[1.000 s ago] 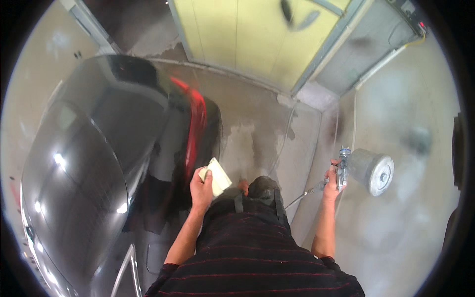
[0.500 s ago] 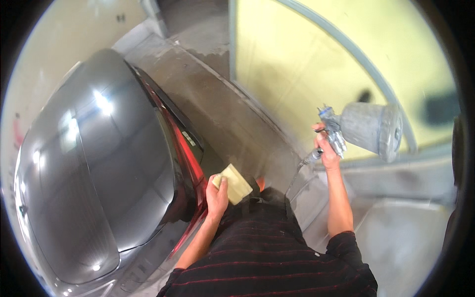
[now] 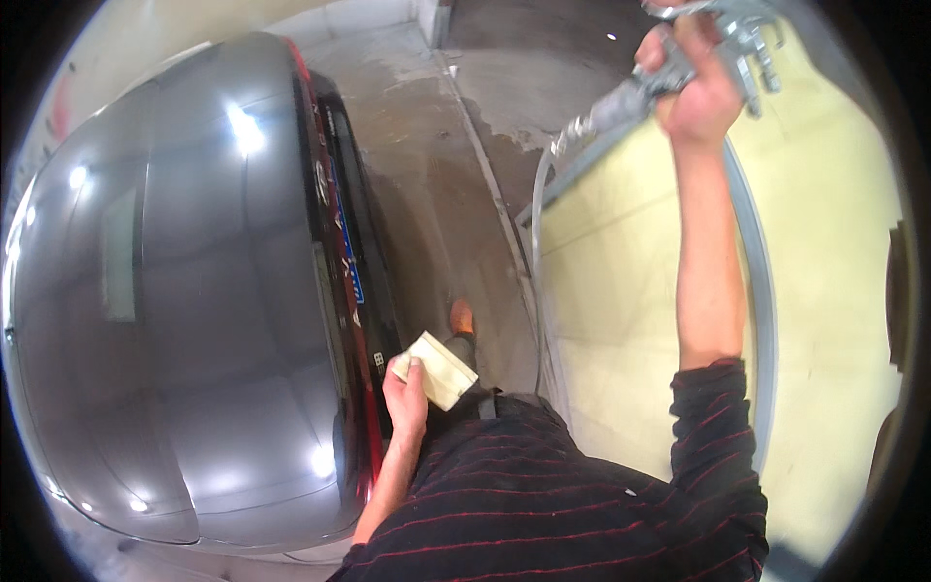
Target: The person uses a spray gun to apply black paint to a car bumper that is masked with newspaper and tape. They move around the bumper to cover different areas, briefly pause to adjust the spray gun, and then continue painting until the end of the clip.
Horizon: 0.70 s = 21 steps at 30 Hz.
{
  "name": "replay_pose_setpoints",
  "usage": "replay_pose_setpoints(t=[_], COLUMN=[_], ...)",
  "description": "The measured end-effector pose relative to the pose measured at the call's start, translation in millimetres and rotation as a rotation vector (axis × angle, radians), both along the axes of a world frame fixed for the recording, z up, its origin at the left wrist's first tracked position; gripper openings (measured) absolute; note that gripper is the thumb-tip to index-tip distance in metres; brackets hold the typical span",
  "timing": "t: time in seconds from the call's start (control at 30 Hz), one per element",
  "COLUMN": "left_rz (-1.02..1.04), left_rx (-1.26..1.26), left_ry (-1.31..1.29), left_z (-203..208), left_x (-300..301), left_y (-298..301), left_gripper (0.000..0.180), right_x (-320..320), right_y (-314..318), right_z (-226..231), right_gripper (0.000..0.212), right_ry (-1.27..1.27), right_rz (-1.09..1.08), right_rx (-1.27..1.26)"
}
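My right hand (image 3: pixel 706 102) is raised at the upper right, its fingers wrapped round the grip of a metal spray gun (image 3: pixel 745 41). The upper part of the gun runs out of the picture, and its cup is not visible. An air hose (image 3: pixel 539 242) hangs from the coupling below the grip. Low in front of my body, my left hand (image 3: pixel 405 400) pinches a folded pale-yellow cloth (image 3: pixel 441 372), thumb on top. That hand is close beside the rear of a glossy dark grey car (image 3: pixel 228 291), apparently not touching it.
The car fills the left side, with a red light strip and a blue plate (image 3: pixel 346 242) along its rear. A yellow wall panel (image 3: pixel 621 320) in a grey frame stands to my right. Between them runs a wet-looking floor (image 3: pixel 417 184), with my orange shoe (image 3: pixel 462 316) on it.
My right hand has lifted the spray gun up and forward, taking its cup out of view. My left hand still holds the cloth. The view has turned and moved along the car's rear.
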State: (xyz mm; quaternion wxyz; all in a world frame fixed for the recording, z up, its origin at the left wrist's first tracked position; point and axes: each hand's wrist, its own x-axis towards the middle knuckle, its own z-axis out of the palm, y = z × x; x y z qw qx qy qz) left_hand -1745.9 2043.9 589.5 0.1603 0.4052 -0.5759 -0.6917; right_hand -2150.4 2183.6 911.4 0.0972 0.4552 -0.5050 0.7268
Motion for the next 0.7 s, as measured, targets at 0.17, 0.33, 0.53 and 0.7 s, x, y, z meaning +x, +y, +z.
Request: replay_pose_setpoints(t=[0.17, 0.33, 0.53, 0.7], left_rz=[0.073, 0.160, 0.260, 0.487], left_rx=[-0.068, -0.009, 0.022, 0.053], left_ry=[0.005, -0.076, -0.014, -0.017], left_z=[31, 43, 23, 24], left_x=[-144, -268, -426, -537], left_y=[-71, -102, -197, -284], left_gripper=[0.021, 0.022, 0.023, 0.022], right_x=[-158, -297, -472, -626], right_y=[-100, -169, -294, -438], right_z=[64, 99, 103, 108], right_gripper=[0.044, 0.044, 0.043, 0.043], right_ry=[0.050, 0.041, 0.007, -0.054], right_rz=[0.038, 0.057, 0.108, 0.225], right_rx=[-0.075, -0.099, -0.120, -0.131])
